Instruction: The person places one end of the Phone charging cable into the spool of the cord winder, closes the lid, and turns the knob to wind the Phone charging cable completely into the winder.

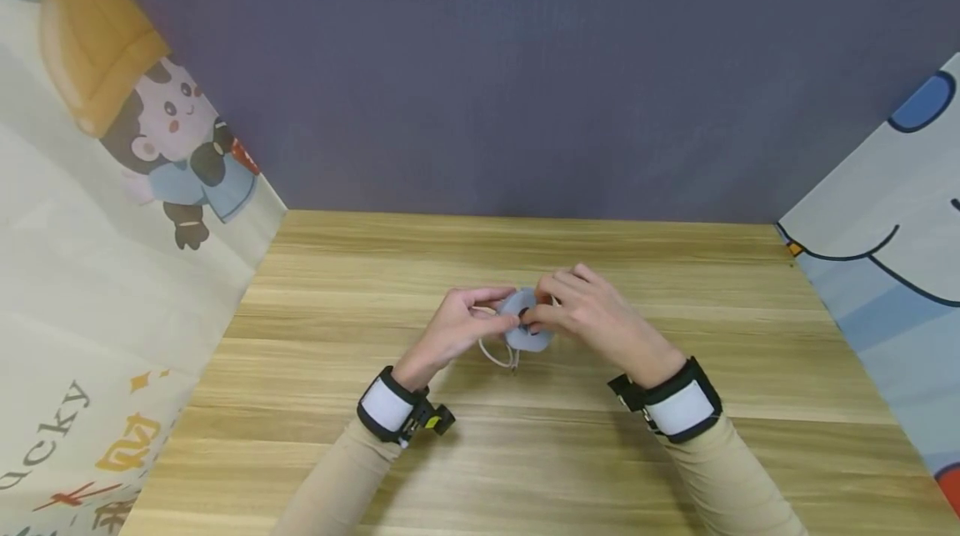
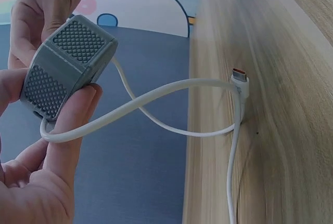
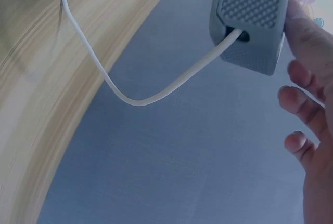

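A grey many-sided cable winder (image 1: pixel 528 342) is held up in front of the person, its side faces covered in a raised bumpy texture (image 2: pixel 79 39). My left hand (image 1: pixel 456 326) grips it from the left, thumb on the near face and fingers along the edge. From the right, my right hand (image 1: pixel 596 315) has its thumb and forefinger at the dark centre of the winder, partly covering it. A white cable (image 3: pixel 138 102) comes out through a hole in the winder's side. It loops down beside the left hand to a USB-C plug (image 2: pixel 239 81).
A wood-grain table (image 1: pixel 360 269) lies under both hands. Behind it rises a dark blue-grey panel (image 1: pixel 525 77). Cartoon-printed sheets stand at the left (image 1: pixel 67 269) and right (image 1: pixel 885 211). Each wrist wears a black strap with a small camera mount.
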